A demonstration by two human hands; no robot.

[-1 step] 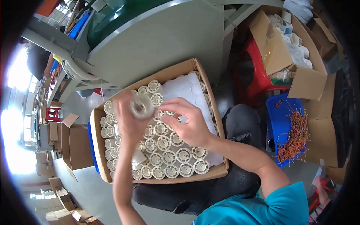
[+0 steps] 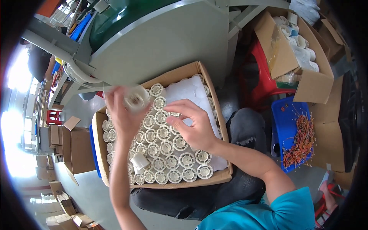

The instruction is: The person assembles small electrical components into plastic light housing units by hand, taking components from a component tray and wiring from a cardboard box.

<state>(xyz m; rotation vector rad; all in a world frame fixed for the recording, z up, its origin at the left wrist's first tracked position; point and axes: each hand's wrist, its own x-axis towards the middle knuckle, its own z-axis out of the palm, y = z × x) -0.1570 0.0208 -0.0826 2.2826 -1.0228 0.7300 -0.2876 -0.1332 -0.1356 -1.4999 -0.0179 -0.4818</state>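
Note:
My left hand (image 2: 124, 117) grips a round white plastic part (image 2: 136, 99), blurred by motion, above the far left of a shallow cardboard box (image 2: 223, 134). To its right is my right hand (image 2: 196, 126), thumb and fingers curved but apart, with nothing visible between them. Beneath both hands, several white cylindrical plastic parts (image 2: 166, 147) stand in rows with their slotted round ends up. A white cylinder (image 2: 140, 161) lies tilted on top of them at the near left. On the box's right side, a white sheet (image 2: 184, 89) is partly hidden by my right hand.
The box lies over my legs, against a grey machine panel (image 2: 168, 46). At right are a red stool (image 2: 260, 76), a carton (image 2: 280, 50) of white cylinders and a blue bin (image 2: 281, 119) of orange wired pieces. An open carton (image 2: 82, 149) stands at left.
My left hand has moved left and slightly away from me with the white part, widening the gap to my right hand. My right hand's thumb and fingers look slightly further apart.

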